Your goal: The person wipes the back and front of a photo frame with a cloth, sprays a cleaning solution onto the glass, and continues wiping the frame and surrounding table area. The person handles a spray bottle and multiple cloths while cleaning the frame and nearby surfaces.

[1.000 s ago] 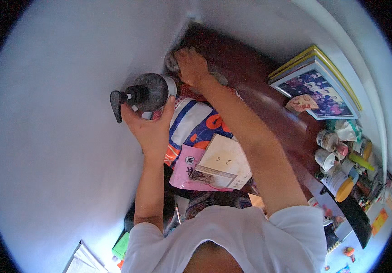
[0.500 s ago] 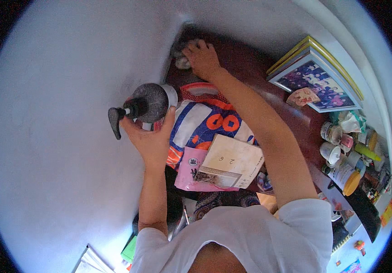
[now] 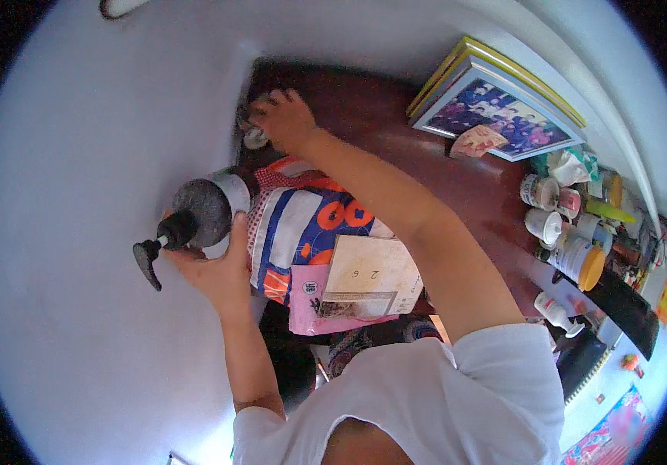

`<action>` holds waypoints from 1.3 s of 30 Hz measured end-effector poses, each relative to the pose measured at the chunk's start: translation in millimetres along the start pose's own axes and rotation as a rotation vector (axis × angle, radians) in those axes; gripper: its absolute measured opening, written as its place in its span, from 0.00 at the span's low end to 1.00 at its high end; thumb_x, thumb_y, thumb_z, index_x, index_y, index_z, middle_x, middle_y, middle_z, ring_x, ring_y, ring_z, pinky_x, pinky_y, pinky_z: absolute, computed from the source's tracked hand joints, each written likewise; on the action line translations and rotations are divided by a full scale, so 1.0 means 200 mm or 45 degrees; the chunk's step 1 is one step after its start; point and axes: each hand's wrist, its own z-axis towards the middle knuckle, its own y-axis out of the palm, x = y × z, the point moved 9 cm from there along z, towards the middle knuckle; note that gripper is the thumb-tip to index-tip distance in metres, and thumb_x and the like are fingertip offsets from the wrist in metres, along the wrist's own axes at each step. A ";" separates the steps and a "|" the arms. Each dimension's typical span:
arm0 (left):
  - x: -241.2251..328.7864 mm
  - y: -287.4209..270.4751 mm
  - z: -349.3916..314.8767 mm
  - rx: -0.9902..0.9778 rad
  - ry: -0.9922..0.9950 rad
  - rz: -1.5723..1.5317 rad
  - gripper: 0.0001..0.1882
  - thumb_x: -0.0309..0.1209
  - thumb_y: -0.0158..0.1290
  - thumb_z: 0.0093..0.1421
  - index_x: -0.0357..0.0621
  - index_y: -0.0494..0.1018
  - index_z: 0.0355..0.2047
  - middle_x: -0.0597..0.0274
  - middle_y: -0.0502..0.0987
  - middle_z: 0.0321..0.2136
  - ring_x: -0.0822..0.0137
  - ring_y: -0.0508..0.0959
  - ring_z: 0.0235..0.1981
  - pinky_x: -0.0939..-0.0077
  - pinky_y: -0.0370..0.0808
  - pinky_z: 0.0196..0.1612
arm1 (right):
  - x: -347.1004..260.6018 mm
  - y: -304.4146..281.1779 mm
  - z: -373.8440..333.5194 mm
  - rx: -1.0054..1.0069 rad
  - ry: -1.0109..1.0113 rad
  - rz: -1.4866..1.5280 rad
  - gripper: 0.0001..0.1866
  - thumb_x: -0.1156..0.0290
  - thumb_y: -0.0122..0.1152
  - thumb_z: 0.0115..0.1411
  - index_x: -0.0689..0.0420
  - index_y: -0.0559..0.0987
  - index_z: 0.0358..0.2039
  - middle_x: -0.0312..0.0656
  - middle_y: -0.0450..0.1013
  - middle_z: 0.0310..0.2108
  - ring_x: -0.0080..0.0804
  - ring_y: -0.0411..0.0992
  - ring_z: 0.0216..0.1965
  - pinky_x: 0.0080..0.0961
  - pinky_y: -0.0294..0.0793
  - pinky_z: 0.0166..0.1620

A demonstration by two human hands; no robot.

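Observation:
My left hand [image 3: 213, 275] is wrapped round a dark pump bottle [image 3: 203, 209] with a pale label and black pump head. The bottle is tilted, its pump pointing left toward me, close beside the wall. In the far left corner of the dark red tabletop [image 3: 364, 108], my right hand [image 3: 283, 122] curls over a crumpled grey-white cloth [image 3: 256, 139], mostly hidden under the fingers. Between my arms lies a blue, white and orange patterned fabric item [image 3: 314, 225], with a pink booklet [image 3: 306, 306] and a cream book [image 3: 372, 271] on its near side.
Framed photos [image 3: 496, 108] lean against the far wall, a crumpled pinkish paper [image 3: 479, 141] before them. Several jars and tubs [image 3: 542, 225] crowd the right side, near a white pump bottle [image 3: 558, 314] and a black flat panel [image 3: 620, 310]. The pale wall [image 3: 101, 232] borders the left.
The whole view has shifted, so the tabletop and both hands sit further left. The bottle has come slightly nearer to me. My right hand stays at the corner, having moved a little.

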 end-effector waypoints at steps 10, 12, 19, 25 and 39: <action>0.01 0.05 -0.01 -0.066 0.074 0.009 0.47 0.28 0.72 0.45 0.35 0.59 0.62 0.46 0.65 0.59 0.54 0.67 0.60 0.58 0.62 0.65 | 0.63 -0.22 -0.52 0.141 0.779 -0.418 0.24 0.68 0.61 0.55 0.52 0.76 0.54 0.42 0.66 0.60 0.48 0.65 0.57 0.41 0.75 0.51; 0.00 0.06 -0.01 -0.087 0.092 0.011 0.47 0.28 0.72 0.45 0.35 0.59 0.62 0.46 0.65 0.59 0.54 0.67 0.61 0.57 0.62 0.66 | 0.66 -0.25 -0.57 0.097 0.871 -0.443 0.24 0.69 0.61 0.55 0.53 0.75 0.54 0.43 0.66 0.61 0.48 0.65 0.57 0.40 0.77 0.49; 0.03 0.09 -0.03 -0.100 0.110 -0.050 0.45 0.28 0.72 0.46 0.34 0.60 0.61 0.46 0.66 0.57 0.54 0.68 0.60 0.58 0.63 0.65 | 0.61 -0.27 -0.75 -0.100 0.822 -0.357 0.24 0.71 0.61 0.55 0.53 0.76 0.54 0.42 0.66 0.61 0.47 0.66 0.57 0.39 0.80 0.48; 0.15 0.14 -0.05 -0.128 0.085 -0.038 0.42 0.26 0.72 0.47 0.34 0.61 0.59 0.46 0.67 0.56 0.55 0.68 0.59 0.60 0.64 0.65 | 0.51 -0.33 -0.90 -0.079 0.600 -0.222 0.19 0.71 0.55 0.59 0.50 0.79 0.52 0.36 0.66 0.62 0.47 0.65 0.58 0.37 0.82 0.46; 0.29 0.22 -0.14 -0.124 0.150 -0.257 0.39 0.26 0.70 0.49 0.32 0.62 0.58 0.46 0.68 0.55 0.58 0.70 0.57 0.61 0.65 0.63 | 0.47 -0.43 -1.32 0.023 0.554 -0.149 0.29 0.75 0.62 0.50 0.42 0.76 0.55 0.27 0.62 0.66 0.44 0.64 0.60 0.36 0.81 0.48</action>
